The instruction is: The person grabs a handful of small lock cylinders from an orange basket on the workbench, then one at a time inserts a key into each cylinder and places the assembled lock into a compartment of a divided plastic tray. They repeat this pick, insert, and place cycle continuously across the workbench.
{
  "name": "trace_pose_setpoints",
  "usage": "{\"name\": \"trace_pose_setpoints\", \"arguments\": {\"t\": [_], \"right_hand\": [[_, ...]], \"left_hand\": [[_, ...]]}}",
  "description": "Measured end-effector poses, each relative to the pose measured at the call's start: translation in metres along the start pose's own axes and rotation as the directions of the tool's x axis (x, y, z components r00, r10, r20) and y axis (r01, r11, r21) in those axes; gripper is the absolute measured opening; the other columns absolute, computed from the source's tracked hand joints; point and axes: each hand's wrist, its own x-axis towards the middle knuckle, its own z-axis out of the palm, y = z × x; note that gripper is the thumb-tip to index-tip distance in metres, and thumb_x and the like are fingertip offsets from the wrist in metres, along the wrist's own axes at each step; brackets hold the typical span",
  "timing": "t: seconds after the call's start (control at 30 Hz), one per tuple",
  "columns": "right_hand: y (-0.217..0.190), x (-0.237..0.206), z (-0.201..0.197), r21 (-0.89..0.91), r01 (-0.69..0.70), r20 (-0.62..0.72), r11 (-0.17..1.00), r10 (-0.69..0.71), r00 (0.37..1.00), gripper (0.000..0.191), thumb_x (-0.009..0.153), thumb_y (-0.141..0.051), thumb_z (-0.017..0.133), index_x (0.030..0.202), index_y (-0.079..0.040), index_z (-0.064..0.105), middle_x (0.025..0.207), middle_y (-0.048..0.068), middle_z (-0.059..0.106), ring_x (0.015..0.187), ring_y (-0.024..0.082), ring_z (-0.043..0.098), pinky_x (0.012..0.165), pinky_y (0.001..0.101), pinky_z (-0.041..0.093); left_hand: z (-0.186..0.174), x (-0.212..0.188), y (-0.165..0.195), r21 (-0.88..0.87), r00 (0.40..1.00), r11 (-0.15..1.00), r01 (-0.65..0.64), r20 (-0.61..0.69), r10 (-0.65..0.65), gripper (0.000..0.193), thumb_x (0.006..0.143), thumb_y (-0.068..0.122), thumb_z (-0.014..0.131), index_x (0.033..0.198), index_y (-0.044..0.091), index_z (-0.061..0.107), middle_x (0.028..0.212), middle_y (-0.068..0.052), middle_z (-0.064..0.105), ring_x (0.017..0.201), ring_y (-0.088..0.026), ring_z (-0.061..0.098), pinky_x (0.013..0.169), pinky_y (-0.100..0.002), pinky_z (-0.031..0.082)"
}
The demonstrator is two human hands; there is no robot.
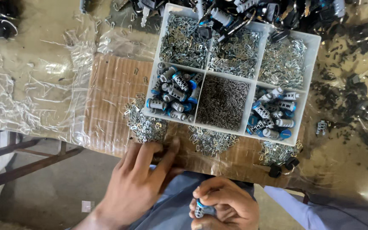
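Plastic-covered bench (43,85), left hand (139,179) fingering clips (145,125), right hand (224,204) gripping cylinder (201,208)

One white tray (316,40) with six compartments sits on one desk (35,85). Three compartments hold small metal clips (184,42), two hold blue-ended cylinders (173,96), too heaped to count exactly, and one holds tiny dark pins (222,102). Three loose clip piles (143,125) lie beside the tray. Two hands show; one cylinder (200,208) sits in the right hand (226,206).

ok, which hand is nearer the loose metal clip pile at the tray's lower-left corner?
Left. The left hand has fingertips at the clip pile; the right hand is lower down, holding a small cylinder.
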Motion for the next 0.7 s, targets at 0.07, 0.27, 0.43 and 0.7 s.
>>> {"name": "trace_pose_setpoints", "arguments": {"t": [0.07, 0.27, 0.43, 0.7], "right_hand": [[0.0, 0.003, -0.008, 0.015, 0.051, 0.077, 0.999, -0.052, 0.996, 0.042, 0.078, 0.022, 0.085, 0.115, 0.012, 0.069, 0.116, 0.031, 0.065, 0.098, 0.031, 0.076, 0.081, 0.0421, 0.07], [0.001, 0.001, -0.019, 0.019, -0.039, -0.096, 0.999, 0.041, 0.995, 0.049, 0.074, 0.019, 0.084, 0.119, 0.01, 0.066, 0.12, 0.029, 0.065, 0.099, 0.03, 0.074, 0.081, 0.0423, 0.07], [-0.008, -0.004, -0.018, 0.007, -0.111, -0.233, 0.994, 0.109, 0.966, 0.045, 0.074, 0.014, 0.085, 0.115, 0.008, 0.067, 0.122, 0.029, 0.066, 0.096, 0.03, 0.074, 0.077, 0.0422, 0.071], [-0.014, -0.009, -0.03, -0.138, 0.007, -0.191, 0.99, -0.033, 0.981, 0.044, 0.076, 0.011, 0.086, 0.116, 0.008, 0.069, 0.126, 0.028, 0.066, 0.104, 0.025, 0.073, 0.082, 0.031, 0.065]], "left_hand": [[-0.012, -0.003, -0.01, -0.027, 0.985, 0.985, -0.17, 0.002, 0.17, 0.039, 0.082, 0.013, 0.073, 0.12, 0.009, 0.068, 0.114, -0.013, 0.068, 0.103, -0.027, 0.067, 0.083, -0.036, 0.059], [-0.003, -0.017, -0.003, -0.857, 0.999, 0.514, 0.043, 0.028, -0.036, 0.008, 0.091, -0.001, 0.073, 0.098, 0.0, 0.067, 0.101, -0.007, 0.074, 0.094, -0.02, 0.078, 0.08, -0.036, 0.066], [0.009, -0.011, 0.019, -0.563, 0.999, 0.826, -0.028, -0.042, 0.005, 0.021, 0.08, 0.004, 0.085, 0.099, 0.001, 0.076, 0.095, -0.014, 0.071, 0.086, -0.025, 0.072, 0.072, -0.036, 0.06], [0.024, 0.02, 0.053, -0.687, 0.977, 0.706, -0.172, -0.21, 0.034, 0.018, 0.086, 0.001, 0.08, 0.101, 0.003, 0.072, 0.102, -0.008, 0.071, 0.091, -0.023, 0.071, 0.079, -0.035, 0.06]]}}
